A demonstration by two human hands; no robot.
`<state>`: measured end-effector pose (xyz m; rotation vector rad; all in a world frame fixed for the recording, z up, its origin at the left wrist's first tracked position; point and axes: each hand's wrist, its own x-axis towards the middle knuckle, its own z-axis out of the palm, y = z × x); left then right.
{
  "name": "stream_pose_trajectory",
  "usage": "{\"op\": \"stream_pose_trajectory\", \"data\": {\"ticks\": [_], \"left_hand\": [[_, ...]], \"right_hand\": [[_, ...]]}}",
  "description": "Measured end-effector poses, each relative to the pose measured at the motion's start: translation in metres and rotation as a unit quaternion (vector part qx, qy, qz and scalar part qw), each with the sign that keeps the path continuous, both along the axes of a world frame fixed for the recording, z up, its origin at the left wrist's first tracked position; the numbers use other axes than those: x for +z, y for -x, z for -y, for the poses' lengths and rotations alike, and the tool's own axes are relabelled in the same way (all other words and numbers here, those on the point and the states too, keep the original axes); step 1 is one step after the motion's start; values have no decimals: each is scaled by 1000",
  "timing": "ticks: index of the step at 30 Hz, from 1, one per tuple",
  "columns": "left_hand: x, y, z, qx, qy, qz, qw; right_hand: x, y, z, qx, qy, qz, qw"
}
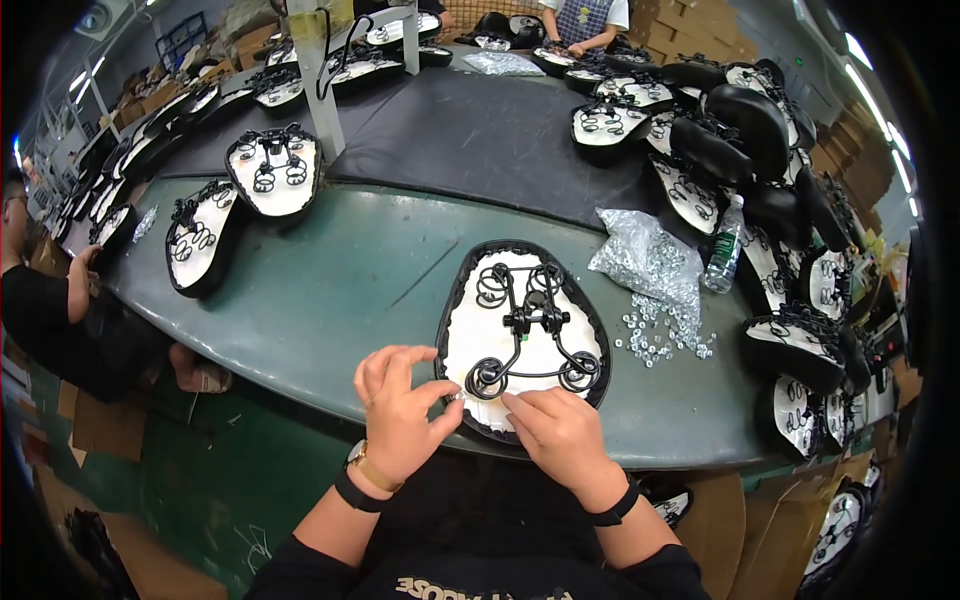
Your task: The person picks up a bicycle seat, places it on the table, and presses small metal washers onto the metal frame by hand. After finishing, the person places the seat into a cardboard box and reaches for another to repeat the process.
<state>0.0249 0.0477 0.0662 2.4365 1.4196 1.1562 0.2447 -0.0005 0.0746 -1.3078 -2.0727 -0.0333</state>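
Note:
A bicycle saddle [462, 338] lies upside down in front of me, its white underside and black wire-and-coil spring frame [515, 345] facing up. The saddle's wide end points away from me on the bench. At its near left edge, my left hand [398, 415] pinches a small shiny metal nut [455, 396] between thumb and index finger. My right hand [562, 435] is closed at the near edge, fingertips pressed together beside the front coils. Whatever those fingertips hold, if anything, is hidden.
Loose nuts [650, 335] are scattered right of the saddle, spilling from a clear plastic bag [650, 258]. A bottle [725, 245] stands beside it. Saddles are piled along the right; two more [273, 172] lie at left. A metal post [318, 90] rises behind. Co-workers sit left and far back.

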Motion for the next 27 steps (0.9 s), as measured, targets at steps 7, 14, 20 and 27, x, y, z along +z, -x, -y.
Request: {"op": "stream_pose_trajectory", "data": {"ticks": [7, 14, 20, 27], "left_hand": [[-18, -3, -25, -63, 116, 55, 990], [-29, -6, -32, -100, 196, 105, 970], [-36, -16, -30, -71, 211, 128, 966], [-35, -21, -27, -57, 203, 110, 971]], "right_hand": [[-13, 3, -13, -15, 16, 13, 1000], [-18, 6, -13, -22, 19, -34, 999], [-16, 7, -13, -21, 29, -44, 998], [-8, 12, -10, -28, 58, 15, 998]]}}
